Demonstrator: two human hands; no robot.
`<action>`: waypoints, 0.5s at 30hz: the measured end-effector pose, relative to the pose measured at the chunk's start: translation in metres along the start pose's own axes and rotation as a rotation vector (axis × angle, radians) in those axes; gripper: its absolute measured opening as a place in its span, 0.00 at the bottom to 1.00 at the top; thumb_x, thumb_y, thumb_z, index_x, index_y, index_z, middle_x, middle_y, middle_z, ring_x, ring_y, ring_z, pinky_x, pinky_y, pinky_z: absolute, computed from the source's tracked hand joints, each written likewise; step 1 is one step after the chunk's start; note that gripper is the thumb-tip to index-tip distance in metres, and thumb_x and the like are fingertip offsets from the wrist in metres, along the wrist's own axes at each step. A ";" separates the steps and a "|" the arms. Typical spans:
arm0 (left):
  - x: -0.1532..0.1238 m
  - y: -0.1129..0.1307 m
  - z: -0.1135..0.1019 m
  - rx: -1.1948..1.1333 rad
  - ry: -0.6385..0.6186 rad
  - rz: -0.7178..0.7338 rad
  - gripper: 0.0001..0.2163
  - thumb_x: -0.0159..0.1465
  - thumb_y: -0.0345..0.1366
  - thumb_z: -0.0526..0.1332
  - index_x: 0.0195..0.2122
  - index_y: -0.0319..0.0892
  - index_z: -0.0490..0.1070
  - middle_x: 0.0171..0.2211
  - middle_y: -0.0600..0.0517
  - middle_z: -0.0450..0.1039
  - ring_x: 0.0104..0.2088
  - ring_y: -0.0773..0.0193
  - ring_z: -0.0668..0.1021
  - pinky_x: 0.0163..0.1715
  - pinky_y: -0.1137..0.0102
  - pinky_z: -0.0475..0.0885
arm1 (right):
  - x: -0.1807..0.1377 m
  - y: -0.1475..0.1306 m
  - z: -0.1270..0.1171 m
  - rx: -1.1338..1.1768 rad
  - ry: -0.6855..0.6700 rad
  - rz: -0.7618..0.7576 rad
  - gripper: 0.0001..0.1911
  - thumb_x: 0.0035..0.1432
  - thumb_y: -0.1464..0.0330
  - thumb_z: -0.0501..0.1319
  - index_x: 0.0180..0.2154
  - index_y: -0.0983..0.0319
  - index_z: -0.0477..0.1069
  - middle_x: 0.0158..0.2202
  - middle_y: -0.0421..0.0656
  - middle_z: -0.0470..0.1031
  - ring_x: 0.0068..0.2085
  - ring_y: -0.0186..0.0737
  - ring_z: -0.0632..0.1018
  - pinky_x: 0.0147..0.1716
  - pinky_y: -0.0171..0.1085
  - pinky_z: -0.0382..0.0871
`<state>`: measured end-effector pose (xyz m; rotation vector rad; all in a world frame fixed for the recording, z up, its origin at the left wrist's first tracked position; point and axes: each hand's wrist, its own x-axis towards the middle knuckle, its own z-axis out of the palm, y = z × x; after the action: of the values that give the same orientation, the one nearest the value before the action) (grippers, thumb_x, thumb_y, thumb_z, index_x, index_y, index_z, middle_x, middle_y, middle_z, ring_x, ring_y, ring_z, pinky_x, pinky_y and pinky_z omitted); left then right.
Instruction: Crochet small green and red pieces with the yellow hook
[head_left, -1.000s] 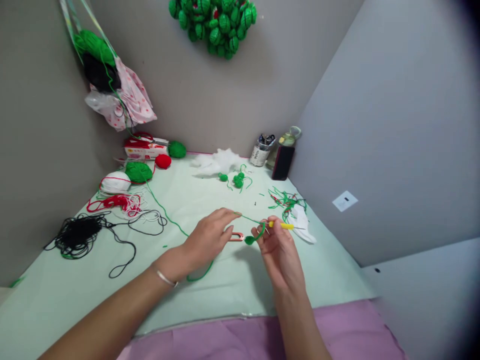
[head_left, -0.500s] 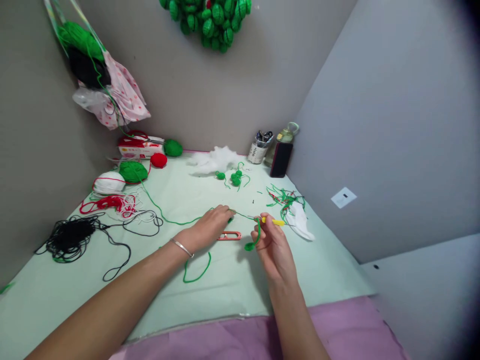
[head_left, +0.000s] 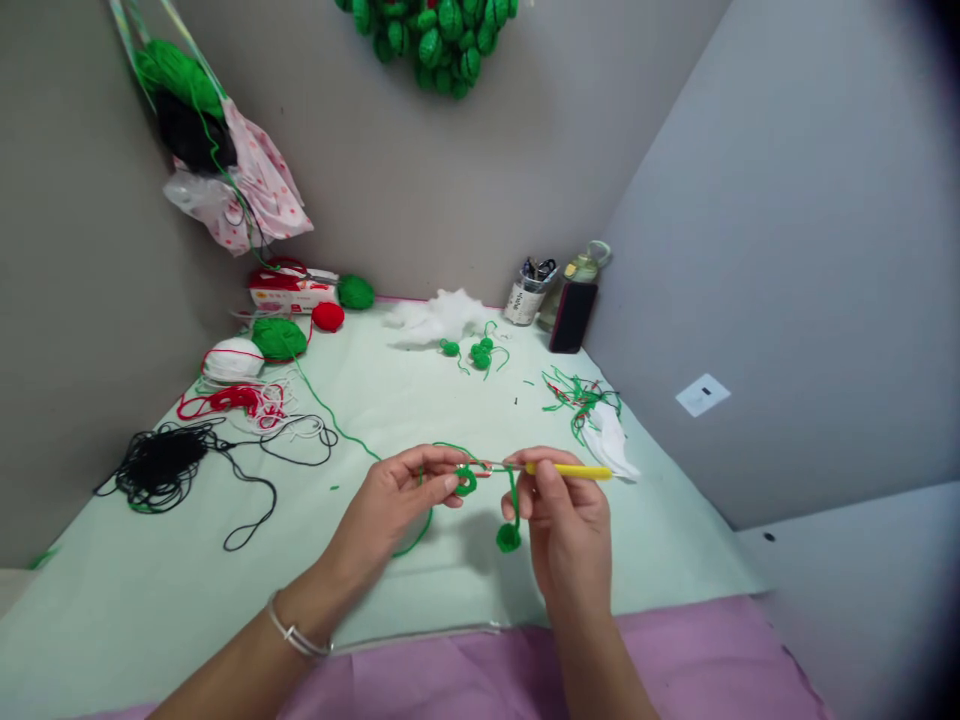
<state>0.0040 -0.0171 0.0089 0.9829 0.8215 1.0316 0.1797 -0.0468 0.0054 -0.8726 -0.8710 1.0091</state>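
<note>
The right hand [head_left: 566, 525] grips the yellow crochet hook [head_left: 574, 470], tip at the green yarn loop [head_left: 466, 482]. The left hand [head_left: 390, 500] pinches that loop, fingers closed, stretching it taut so the tip can enter.

Green crochet bunch [head_left: 435, 40] on wall cut off by top edge. Bottle [head_left: 589, 265] half hidden behind phone [head_left: 572, 315]. Stuff in cup [head_left: 527, 295] too small to ID. My right hand [head_left: 570, 525] covers pt of hook [head_left: 570, 470]. Its tip, at the yarn loop [head_left: 466, 480] my left hand [head_left: 397, 495] pinches, too small to tell. Far right blurs dark.
</note>
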 end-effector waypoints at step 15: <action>-0.019 -0.006 0.000 -0.402 0.021 -0.195 0.10 0.59 0.36 0.77 0.38 0.43 0.80 0.27 0.57 0.72 0.26 0.73 0.71 0.27 0.79 0.68 | -0.011 -0.001 0.013 0.088 -0.081 0.008 0.08 0.65 0.62 0.69 0.36 0.57 0.84 0.34 0.41 0.80 0.20 0.24 0.69 0.20 0.29 0.74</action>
<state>0.0002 -0.0367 0.0048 0.5404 0.6770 0.9899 0.1653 -0.0546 0.0097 -0.7659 -0.8848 1.0880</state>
